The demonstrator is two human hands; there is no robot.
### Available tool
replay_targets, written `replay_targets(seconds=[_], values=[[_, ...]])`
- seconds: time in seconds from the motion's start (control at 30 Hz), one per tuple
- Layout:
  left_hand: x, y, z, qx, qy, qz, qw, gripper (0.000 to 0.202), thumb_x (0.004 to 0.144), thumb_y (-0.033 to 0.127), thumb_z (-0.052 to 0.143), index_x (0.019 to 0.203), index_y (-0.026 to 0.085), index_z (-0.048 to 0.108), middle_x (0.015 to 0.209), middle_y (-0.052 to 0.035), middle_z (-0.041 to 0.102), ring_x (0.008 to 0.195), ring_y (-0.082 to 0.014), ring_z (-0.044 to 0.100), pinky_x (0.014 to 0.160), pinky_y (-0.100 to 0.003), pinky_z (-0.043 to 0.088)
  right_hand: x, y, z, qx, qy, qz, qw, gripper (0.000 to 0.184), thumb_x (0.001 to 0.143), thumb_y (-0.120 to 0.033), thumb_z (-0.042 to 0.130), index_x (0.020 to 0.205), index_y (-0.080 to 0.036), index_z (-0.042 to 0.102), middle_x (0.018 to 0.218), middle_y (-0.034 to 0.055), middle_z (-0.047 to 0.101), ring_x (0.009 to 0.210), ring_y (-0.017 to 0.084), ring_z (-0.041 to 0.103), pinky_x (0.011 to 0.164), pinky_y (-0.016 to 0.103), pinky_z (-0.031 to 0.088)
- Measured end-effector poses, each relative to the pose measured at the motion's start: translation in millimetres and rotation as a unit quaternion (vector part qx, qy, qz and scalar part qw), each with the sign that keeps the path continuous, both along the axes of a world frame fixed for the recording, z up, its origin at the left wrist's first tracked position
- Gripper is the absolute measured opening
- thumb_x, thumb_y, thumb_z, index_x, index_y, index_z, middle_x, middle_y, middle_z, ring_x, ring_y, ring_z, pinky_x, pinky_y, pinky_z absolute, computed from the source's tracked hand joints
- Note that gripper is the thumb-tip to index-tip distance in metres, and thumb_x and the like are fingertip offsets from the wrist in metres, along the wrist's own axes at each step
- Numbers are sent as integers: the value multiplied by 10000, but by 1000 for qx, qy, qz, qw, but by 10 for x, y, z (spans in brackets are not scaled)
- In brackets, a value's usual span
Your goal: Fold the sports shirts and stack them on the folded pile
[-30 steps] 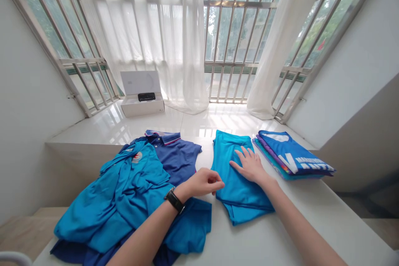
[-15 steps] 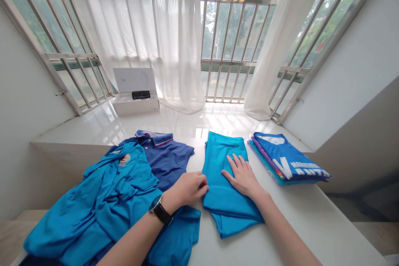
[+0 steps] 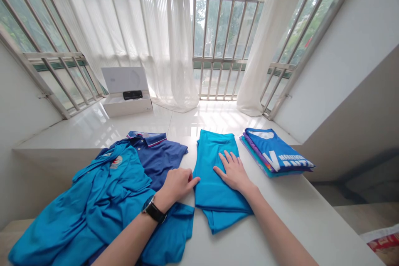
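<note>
A folded turquoise garment (image 3: 215,193) lies on the white surface, its lower flap sticking out towards me. My right hand (image 3: 232,171) rests flat on top of it with spread fingers. At the garment's left edge is my left hand (image 3: 178,183), a black watch on its wrist. Its fingers are curled in and partly hidden, and the thumb points at the edge, touching or nearly so. Left of that hand, a rumpled turquoise polo shirt (image 3: 115,199) with a round badge overlaps a dark blue polo shirt (image 3: 158,156) with a striped collar.
A stack of folded shirts (image 3: 283,151), a blue printed one on top, sits at the right. Farther back on the ledge, an open white box (image 3: 127,106) holds a black device (image 3: 132,95). White curtains (image 3: 174,41) hang before the barred window.
The camera view has shifted slightly to the right. My left thumb has stretched out from the curled fingers. My right hand stays flat on the folded garment.
</note>
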State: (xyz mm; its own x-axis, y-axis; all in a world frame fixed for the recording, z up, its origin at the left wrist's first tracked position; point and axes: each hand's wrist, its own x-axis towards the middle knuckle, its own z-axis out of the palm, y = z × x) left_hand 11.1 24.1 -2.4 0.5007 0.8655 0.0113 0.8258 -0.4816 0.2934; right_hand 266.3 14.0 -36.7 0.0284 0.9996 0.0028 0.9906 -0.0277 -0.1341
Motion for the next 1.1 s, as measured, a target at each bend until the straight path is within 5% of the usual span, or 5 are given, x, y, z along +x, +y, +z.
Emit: replay_targets(seconds=[0.4, 0.7, 1.1], values=[[12, 7, -21, 34, -133, 34, 990, 468, 942, 542, 501, 672, 196, 663, 654, -28, 693, 614, -159, 613, 564, -259, 276, 1, -5, -7, 0, -5, 2, 1000, 780, 941, -707, 287, 1553, -225, 329, 1633, 108, 265, 1496, 355, 186, 1188, 541, 167], [39, -22, -18, -2, -60, -10, 998, 476, 931, 576, 491, 729, 206, 712, 715, -57, 723, 669, -198, 644, 561, -276, 277, -12, -5, 9, -1, -13, -1, 1000, 755, 948, -677, 314, 1550, -222, 336, 1633, 98, 268, 1494, 351, 192, 1186, 543, 181], [97, -81, 39, -31, 16, 30, 999, 613, 900, 681, 433, 699, 186, 735, 730, -102, 721, 726, -245, 681, 584, -288, 364, -14, -27, 19, -3, -6, -1, 1000, 749, 952, -670, 309, 1551, -220, 333, 1633, 98, 269, 1498, 339, 186, 1191, 520, 170]])
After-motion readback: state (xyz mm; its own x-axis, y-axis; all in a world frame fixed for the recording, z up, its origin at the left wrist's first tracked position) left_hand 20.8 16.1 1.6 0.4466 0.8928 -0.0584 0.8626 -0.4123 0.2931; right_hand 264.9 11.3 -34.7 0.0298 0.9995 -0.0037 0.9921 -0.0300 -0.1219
